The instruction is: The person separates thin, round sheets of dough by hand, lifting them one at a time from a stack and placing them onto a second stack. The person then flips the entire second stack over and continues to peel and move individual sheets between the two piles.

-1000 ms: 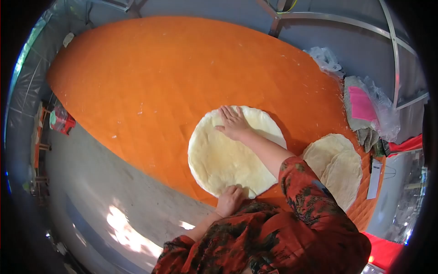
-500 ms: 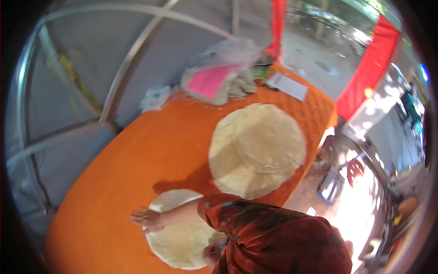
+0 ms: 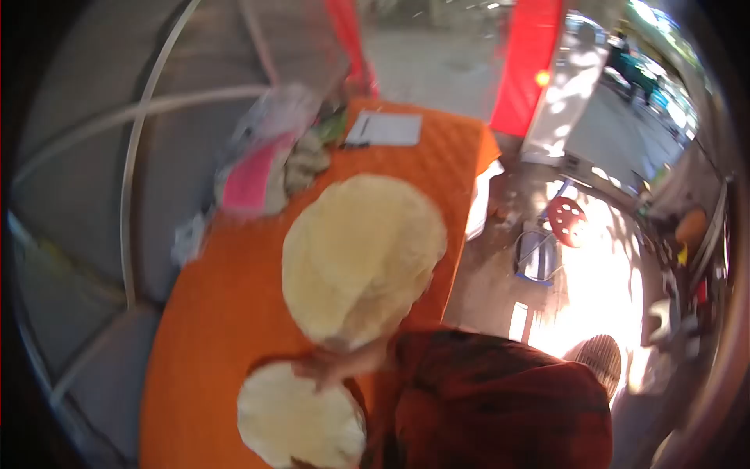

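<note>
A smaller pale, flat round of what looks like dough lies on the orange-covered worktop, close to the person and partly cut off by the lower edge of the view. The right hand is over its upper edge, blurred, with the fingers loosely spread and nothing visibly pinched between them; whether they press down cannot be told. A dark shape at the round's lower edge may be part of the left hand, but too little shows to tell how that one is held. Just beyond, a pile of larger pale rounds lies flat, with overlapping layers faintly visible; their number is unclear. Those look already flattened and laid together, while the smaller one, though flat too, is apart from the pile and not on it. Whether it is thin enough or needs more working is not something this view settles. Beyond the pile are a white sheet and, to its left, a pink patch among cloth and clear plastic.
</note>
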Demonstrator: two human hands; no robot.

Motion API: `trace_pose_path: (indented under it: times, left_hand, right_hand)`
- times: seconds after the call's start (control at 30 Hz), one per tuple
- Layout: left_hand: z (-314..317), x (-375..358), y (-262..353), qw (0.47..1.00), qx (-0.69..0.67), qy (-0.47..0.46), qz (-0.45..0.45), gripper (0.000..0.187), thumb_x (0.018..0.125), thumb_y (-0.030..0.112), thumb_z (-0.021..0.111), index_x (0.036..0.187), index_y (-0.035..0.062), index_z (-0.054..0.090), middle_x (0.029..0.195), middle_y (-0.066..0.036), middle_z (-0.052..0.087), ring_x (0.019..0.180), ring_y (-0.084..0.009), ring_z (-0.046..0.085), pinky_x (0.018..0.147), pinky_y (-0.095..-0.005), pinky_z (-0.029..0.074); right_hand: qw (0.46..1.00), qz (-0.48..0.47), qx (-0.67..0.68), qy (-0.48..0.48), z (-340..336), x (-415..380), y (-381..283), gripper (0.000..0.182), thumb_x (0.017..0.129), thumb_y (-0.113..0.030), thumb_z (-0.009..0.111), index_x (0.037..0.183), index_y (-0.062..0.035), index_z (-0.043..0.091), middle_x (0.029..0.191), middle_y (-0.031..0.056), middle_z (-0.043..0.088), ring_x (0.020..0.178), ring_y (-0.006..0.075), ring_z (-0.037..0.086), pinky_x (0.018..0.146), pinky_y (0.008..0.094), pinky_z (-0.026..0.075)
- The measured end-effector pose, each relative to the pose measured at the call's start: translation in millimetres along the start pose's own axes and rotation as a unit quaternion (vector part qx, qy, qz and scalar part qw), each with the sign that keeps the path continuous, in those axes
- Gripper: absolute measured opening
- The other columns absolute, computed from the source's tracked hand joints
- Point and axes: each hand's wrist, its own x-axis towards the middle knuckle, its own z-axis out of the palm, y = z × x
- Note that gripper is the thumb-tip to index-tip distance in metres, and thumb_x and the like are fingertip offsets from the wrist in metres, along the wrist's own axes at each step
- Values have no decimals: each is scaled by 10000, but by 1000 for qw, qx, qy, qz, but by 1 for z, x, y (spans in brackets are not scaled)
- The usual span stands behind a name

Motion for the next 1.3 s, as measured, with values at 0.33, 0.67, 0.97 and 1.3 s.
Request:
trace_pose_path:
  times: [0.33,0.67,0.97,1.3]
  left_hand:
    - [-32,-63,119,980,-124,150,38,472,965,282,502,1321,-18,421,1261,-189,518,1070,-288,551,888,-386,471]
    - [164,-257,442,718,-578,-373,-106,316,953,140,505,1221,-25,476,1084,-172,601,984,-272,625,858,-378,522]
    - [200,-302,504,661,-644,-347,-169,338,945,94,498,1246,-37,418,1240,-192,522,1163,-316,538,983,-421,465]
    - [226,-290,526,600,-696,-346,-188,408,941,116,501,1285,-25,332,1256,-204,474,1193,-344,501,994,-447,441]
  right_hand:
    - [907,-112,-33,405,-22,-154,167,444,811,-314,664,1201,-128,565,1334,127,454,1132,353,462,953,497,367]
    - [943,-30,-193,270,-93,-275,313,721,752,-319,680,1359,-41,411,1478,128,303,1389,284,255,1127,478,200]
    - [961,-152,-146,178,-135,-297,331,575,793,-209,631,1305,-12,461,1452,141,344,1365,280,296,1124,409,232]
    - [983,-106,42,145,-155,-283,343,394,858,-186,597,1205,-8,543,1377,148,444,1303,306,386,1075,423,317]
